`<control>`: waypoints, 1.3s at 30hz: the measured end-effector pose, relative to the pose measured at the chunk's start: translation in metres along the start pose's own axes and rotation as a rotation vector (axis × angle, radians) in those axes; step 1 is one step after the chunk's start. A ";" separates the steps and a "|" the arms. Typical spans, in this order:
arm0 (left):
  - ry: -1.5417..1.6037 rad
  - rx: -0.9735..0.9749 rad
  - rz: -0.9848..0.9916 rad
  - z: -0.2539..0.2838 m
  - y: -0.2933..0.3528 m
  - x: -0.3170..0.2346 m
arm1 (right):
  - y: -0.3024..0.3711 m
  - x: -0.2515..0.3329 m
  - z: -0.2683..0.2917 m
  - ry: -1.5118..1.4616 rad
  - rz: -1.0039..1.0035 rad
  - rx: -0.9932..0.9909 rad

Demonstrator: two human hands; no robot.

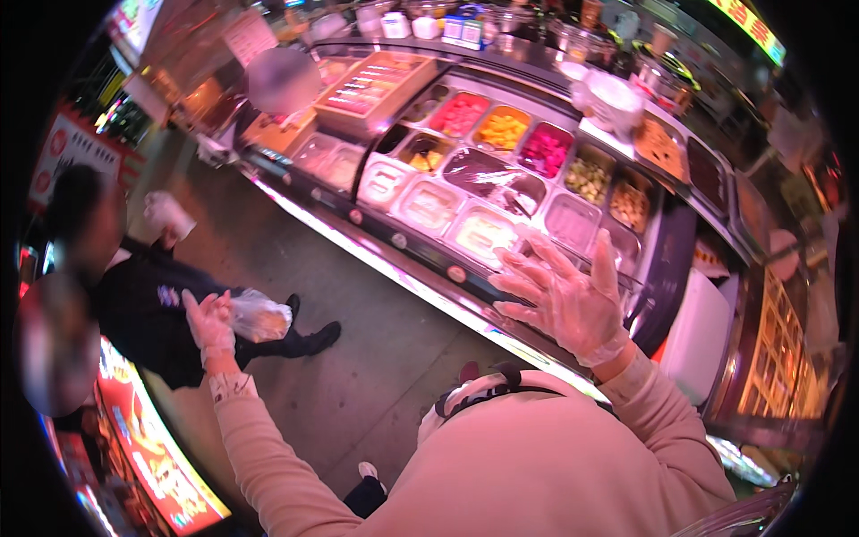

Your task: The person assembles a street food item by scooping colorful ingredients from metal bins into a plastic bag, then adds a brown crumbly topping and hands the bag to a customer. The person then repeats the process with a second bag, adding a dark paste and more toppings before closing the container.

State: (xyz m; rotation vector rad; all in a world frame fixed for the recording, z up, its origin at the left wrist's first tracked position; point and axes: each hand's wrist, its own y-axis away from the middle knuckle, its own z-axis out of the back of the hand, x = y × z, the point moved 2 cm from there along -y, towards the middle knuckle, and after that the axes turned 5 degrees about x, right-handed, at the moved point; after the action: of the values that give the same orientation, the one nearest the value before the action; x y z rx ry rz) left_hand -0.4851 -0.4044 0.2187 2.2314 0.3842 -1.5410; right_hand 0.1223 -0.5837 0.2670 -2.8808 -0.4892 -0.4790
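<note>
My right hand point(573, 304), in a clear plastic glove, is raised over the near edge of the food counter with its fingers spread and nothing in it. Beneath and beyond it are steel food pans point(429, 204), some with white contents. My left hand point(211, 324), gloved the same way, is held out at the left over the floor, fingers apart. Right beside it is a clear plastic bag point(259, 315) with something pale brown inside. Whether my left hand touches this bag, or the person in black behind it holds it, I cannot tell.
A person in black point(148, 304) stands close on the left, a gloved hand point(168, 215) raised. Pans of pink pieces point(461, 115), yellow pieces point(504, 128) and magenta cubes point(545, 149) fill the counter. A wooden tray point(376, 82) is at its far left, white bowls point(610, 97) at its back.
</note>
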 end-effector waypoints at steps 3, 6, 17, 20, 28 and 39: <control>-0.101 0.098 -0.057 0.031 -0.041 -0.008 | -0.004 0.000 -0.001 -0.006 0.040 -0.021; -0.297 -0.088 -0.348 0.018 -0.056 0.002 | 0.002 -0.009 0.007 0.034 0.053 -0.039; -0.975 0.881 0.319 -0.138 0.119 0.212 | 0.062 -0.035 0.058 1.046 -0.179 -0.696; -1.164 1.007 -0.074 -0.199 0.200 0.242 | 0.082 -0.016 0.064 1.164 -0.096 -0.768; -1.280 1.206 -0.322 -0.261 0.256 0.222 | 0.148 0.017 0.086 0.966 0.032 -0.834; -1.551 0.895 -0.103 -0.202 0.335 0.192 | 0.250 0.146 0.126 2.223 0.064 -0.719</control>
State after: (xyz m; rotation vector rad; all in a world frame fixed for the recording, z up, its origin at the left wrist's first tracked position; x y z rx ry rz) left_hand -0.1027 -0.6055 0.1581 0.6717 -0.7776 -3.2184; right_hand 0.3751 -0.7448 0.1687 -0.8948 0.2821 -3.1882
